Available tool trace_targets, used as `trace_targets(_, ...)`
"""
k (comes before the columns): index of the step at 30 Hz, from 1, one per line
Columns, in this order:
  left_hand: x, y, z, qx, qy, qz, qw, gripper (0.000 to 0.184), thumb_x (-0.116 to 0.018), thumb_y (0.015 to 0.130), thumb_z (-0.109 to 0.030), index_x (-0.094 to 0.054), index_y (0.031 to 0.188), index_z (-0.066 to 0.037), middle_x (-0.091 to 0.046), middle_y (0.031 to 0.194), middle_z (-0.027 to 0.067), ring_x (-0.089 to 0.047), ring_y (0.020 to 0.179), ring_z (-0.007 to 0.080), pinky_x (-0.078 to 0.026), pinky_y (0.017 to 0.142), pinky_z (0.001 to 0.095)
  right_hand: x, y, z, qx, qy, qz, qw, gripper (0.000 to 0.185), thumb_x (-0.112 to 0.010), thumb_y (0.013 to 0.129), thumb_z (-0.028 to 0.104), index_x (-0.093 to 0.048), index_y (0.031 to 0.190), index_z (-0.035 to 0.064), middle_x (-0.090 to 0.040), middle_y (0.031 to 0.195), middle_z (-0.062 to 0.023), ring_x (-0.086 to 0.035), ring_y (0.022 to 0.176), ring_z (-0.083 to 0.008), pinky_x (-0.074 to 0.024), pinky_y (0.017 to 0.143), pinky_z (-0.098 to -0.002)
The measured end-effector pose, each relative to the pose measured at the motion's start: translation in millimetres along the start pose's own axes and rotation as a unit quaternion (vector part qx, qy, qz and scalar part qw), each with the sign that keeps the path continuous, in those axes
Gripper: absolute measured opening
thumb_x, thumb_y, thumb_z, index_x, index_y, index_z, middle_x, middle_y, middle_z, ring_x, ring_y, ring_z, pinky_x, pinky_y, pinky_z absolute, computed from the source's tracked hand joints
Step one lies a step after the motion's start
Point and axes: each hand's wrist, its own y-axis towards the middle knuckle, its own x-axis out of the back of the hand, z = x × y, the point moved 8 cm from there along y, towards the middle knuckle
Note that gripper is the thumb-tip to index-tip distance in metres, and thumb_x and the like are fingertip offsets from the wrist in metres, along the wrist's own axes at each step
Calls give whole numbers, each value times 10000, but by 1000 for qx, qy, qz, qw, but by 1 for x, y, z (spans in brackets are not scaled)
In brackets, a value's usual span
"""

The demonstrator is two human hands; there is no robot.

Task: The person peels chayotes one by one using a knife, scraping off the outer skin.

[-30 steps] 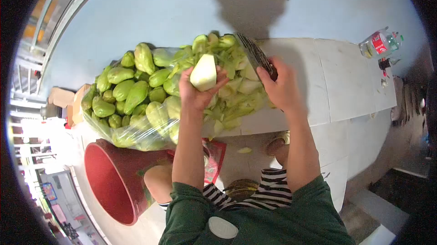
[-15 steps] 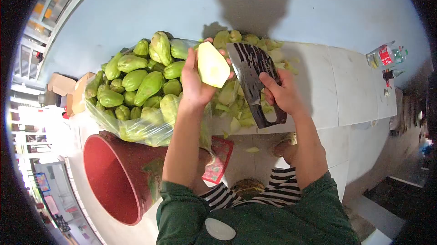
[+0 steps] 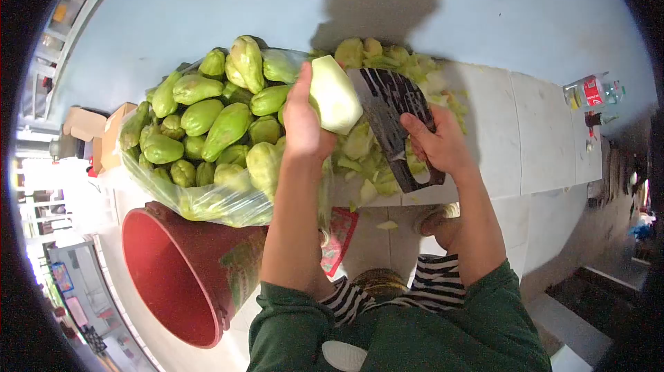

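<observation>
"Green, unpeeled fruits (image 3: 225,130) crowded the left end of the desk (image 3: 546,137), inside a clear plastic bag (image 3: 214,206) that hid the front edge there. What else stood about?"

"A red bucket (image 3: 207,247) below that edge, peelings (image 3: 415,64) heaped right of the bag, and a plastic bottle (image 3: 593,92) near the far right corner."

"And the peeled fruit (image 3: 334,95)?"

"Above the desk, between bag and peelings, clamped in the left grip (image 3: 302,123). The right grip (image 3: 439,142) was closed on a broad dark blade (image 3: 384,106) just beside it, thumb across the face."

"What was hard to make out?"

"The left fingers, mostly behind the fruit, and the peelings under the blade. Whether blade and fruit touched, I couldn't tell. A small dark thing (image 3: 593,119) by the bottle was too small to name."

"Room for moving?"

"Pale tiles stretched from peelings to bottle; the wall (image 3: 519,12) rose along the far edge, and both forearms (image 3: 294,213) crossed the front one."
</observation>
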Motion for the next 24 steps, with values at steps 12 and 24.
trace_targets(12,-9,-3,10,0,-34,-16,999,424,-419,978,-386,-576,1095,-10,-640,965,84,-621,826,208,-503,750,361,6,-1,8,20,-56,-24,998,374,-590,908,375,-588,823,11,-541,558,-57,-513,510,-156,-424,522,-344)
trace_targets(24,-17,-8,31,4,-41,-22,999,438,-447,970,-405,-555,1118,-8,-628,981,98,-622,840,217,-510,760,372,-9,5,1,37,104,-45,993,343,-607,924,337,-479,754,68,-423,509,28,-420,426,-80,-333,396,-255)
